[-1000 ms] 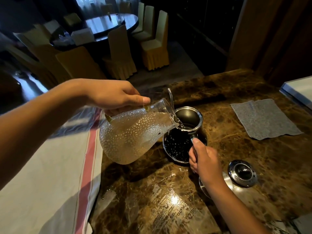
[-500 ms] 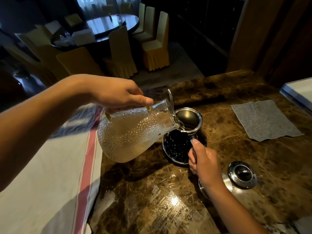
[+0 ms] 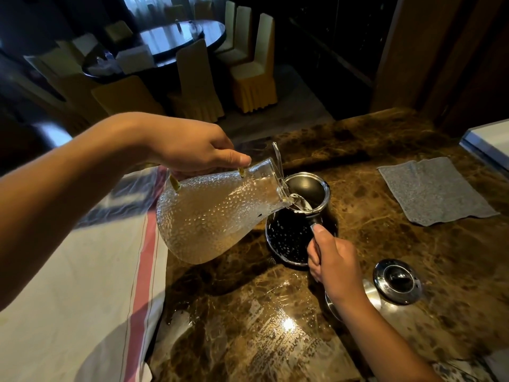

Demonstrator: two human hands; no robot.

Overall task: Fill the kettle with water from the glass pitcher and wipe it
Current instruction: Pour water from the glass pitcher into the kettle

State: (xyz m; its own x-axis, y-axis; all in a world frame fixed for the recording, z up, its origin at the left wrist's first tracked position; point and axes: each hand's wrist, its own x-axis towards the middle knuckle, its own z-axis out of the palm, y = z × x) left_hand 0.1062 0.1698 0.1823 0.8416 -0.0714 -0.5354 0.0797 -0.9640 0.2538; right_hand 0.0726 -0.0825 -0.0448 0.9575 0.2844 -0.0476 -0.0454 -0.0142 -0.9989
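head cam is the only view here. the left hand point(image 3: 190, 146) is wrapped around the handle of the glass pitcher point(image 3: 217, 213), fingers closed tight on it, tipping it steeply so the spout sits right over the kettle point(image 3: 298, 224) mouth. a thin stream of water point(image 3: 300, 203) runs off the lip into the opening. the right hand point(image 3: 334, 264) is curled shut around the kettle's handle, thumb laid along the top, holding it steady on the brown marble counter point(image 3: 371, 238).

the kettle lid point(image 3: 397, 281) lies off to the right near the wrist, and the grey cloth point(image 3: 435, 191) for wiping is spread flat further back on the right, well apart from the kettle. a striped white cloth point(image 3: 82, 271) covers the left side of the counter.

how full the kettle is, hard to say, the inside is dark and shiny.

what could go wrong: the pitcher has lots of water in it and it's tilted far, so a bit more tilt could send a gush past the narrow mouth and onto the counter or down the kettle's side. overfilling is a risk too since the level is tough to read. the counter in front looks glossy, maybe wet already, can't be sure.
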